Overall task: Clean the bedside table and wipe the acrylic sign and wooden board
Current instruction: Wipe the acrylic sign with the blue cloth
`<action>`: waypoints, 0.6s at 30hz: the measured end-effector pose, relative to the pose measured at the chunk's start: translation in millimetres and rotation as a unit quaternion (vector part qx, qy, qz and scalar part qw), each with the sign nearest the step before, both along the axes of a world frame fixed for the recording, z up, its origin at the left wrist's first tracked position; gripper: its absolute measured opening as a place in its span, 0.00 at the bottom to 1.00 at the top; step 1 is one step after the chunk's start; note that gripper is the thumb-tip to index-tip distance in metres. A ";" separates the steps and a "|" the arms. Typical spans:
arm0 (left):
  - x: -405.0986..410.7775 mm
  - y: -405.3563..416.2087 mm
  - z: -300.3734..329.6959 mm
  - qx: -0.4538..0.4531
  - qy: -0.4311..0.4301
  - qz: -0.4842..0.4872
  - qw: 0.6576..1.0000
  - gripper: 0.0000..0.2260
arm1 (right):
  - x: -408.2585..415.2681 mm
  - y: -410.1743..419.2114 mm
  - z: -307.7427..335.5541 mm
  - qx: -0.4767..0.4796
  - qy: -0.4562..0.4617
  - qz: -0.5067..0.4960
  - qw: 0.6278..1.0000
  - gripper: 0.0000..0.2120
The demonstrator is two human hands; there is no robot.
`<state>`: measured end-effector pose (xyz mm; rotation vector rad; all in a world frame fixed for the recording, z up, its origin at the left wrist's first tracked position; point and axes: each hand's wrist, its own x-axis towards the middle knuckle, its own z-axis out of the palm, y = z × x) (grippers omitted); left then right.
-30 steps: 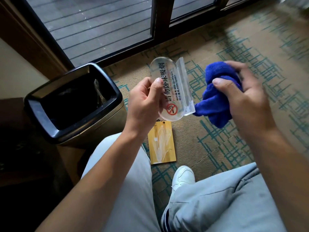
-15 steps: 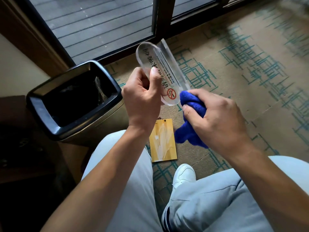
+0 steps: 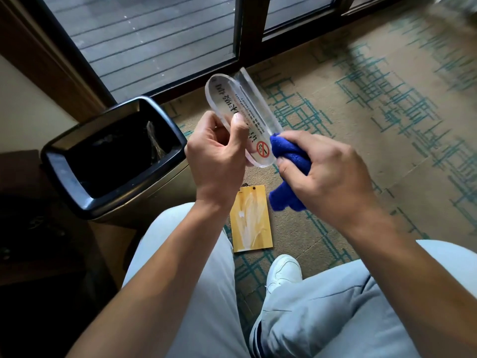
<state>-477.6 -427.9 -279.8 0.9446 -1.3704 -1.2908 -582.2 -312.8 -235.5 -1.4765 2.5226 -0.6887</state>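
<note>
My left hand [image 3: 216, 161] grips a clear acrylic sign [image 3: 232, 99] with black lettering and a red no-smoking mark, held up and tilted above my knees. My right hand [image 3: 330, 177] is closed on a bunched blue cloth [image 3: 289, 156], which presses against the sign's lower right edge. A yellow wooden board [image 3: 251, 218] with a pale feather-like print lies flat on the carpet below both hands. The dark bedside table [image 3: 23, 228] shows only as a shadowed edge at the far left.
A black-rimmed metal waste bin [image 3: 113, 156] stands open at the left, beside the table. Glass doors with dark frames [image 3: 240, 29] run along the top. Patterned beige and teal carpet [image 3: 387, 104] spreads to the right. My knees and a white shoe [image 3: 282, 272] fill the bottom.
My right hand brought the blue cloth leftwards from clear of the sign until it touches the sign's lower right edge. My left hand raised and tilted the sign.
</note>
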 end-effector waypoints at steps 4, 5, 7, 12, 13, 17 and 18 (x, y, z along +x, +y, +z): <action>4.8 -7.7 -0.5 0.019 0.050 0.004 0.999 0.08 | 1.4 12.6 -6.7 -0.040 -0.065 -0.027 0.997 0.13; 5.0 -7.4 -0.7 0.019 0.059 -0.004 0.998 0.08 | 0.9 11.8 -5.5 -0.076 -0.092 -0.040 0.992 0.13; 4.8 -2.5 -1.6 0.023 0.072 -0.021 0.997 0.07 | -1.0 4.7 -1.1 -0.120 -0.113 -0.054 0.985 0.15; 4.1 4.7 -2.3 0.053 0.116 -0.033 0.991 0.07 | 3.4 -1.7 1.0 -0.103 -0.150 -0.018 0.983 0.17; 3.9 4.1 -2.1 0.058 0.121 -0.033 0.990 0.08 | 7.6 0.2 -0.5 -0.104 -0.157 -0.007 0.982 0.17; 0.7 5.2 -3.4 0.081 0.117 -0.020 0.990 0.08 | 23.9 6.9 -6.9 -0.109 -0.145 0.039 0.983 0.18; 0.3 5.5 -3.5 0.083 0.115 -0.022 0.990 0.08 | 23.1 7.8 -7.6 -0.106 -0.145 0.033 0.983 0.18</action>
